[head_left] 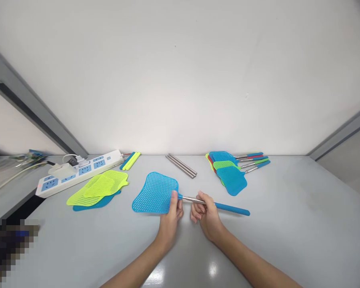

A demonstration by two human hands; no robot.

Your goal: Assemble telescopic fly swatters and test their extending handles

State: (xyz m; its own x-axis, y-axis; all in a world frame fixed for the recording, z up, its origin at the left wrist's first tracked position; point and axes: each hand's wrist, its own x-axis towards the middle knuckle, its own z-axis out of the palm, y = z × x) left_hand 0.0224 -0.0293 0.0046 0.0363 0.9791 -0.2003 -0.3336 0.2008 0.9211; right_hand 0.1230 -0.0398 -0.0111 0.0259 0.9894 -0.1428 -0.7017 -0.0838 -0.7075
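Observation:
A blue fly swatter (pixel 156 193) with a perforated head, a metal rod and a blue grip is held level above the table, head to the left. My left hand (pixel 171 218) pinches the base of its head, thumb on top. Closed around the metal rod, just left of the blue grip, is my right hand (pixel 208 216). Beyond my hands lie several bare metal rods (pixel 181 166) side by side. Loose yellow swatter heads (pixel 106 187) overlap a blue swatter head (pixel 97 205) on the left.
Whole swatters (pixel 231 180) in blue, green, red and yellow are piled at the back right. Yellow and blue grip sleeves (pixel 130 161) lie beside a white power strip (pixel 88 172) with plugs in it. A white wall (pixel 186 88) rises behind the grey table (pixel 306 224).

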